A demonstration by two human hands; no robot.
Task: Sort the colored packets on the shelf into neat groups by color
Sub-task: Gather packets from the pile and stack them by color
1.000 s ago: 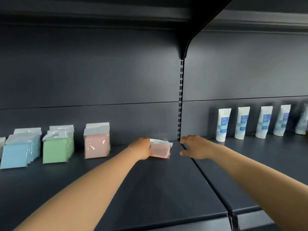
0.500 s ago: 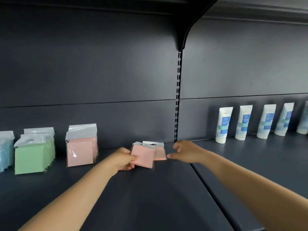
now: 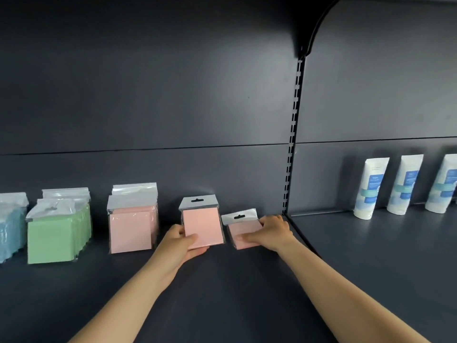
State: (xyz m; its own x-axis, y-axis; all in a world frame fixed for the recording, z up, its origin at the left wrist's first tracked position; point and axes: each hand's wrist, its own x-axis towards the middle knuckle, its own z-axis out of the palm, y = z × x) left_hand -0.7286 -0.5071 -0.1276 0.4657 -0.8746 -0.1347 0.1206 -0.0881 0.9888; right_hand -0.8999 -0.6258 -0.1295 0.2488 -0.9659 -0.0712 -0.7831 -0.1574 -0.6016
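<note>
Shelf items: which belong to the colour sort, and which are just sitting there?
Job: pink packet in left hand; pink packet under right hand; pink stack; green stack; blue stack.
Not job: white tubes.

Two bare forearms come up from the lower edge of the frame, with no sleeves showing up to where the picture cuts them off. The left hand [image 3: 181, 243] and right hand [image 3: 268, 232] are bare: no gloves, rings, watch or bracelet show.
</note>
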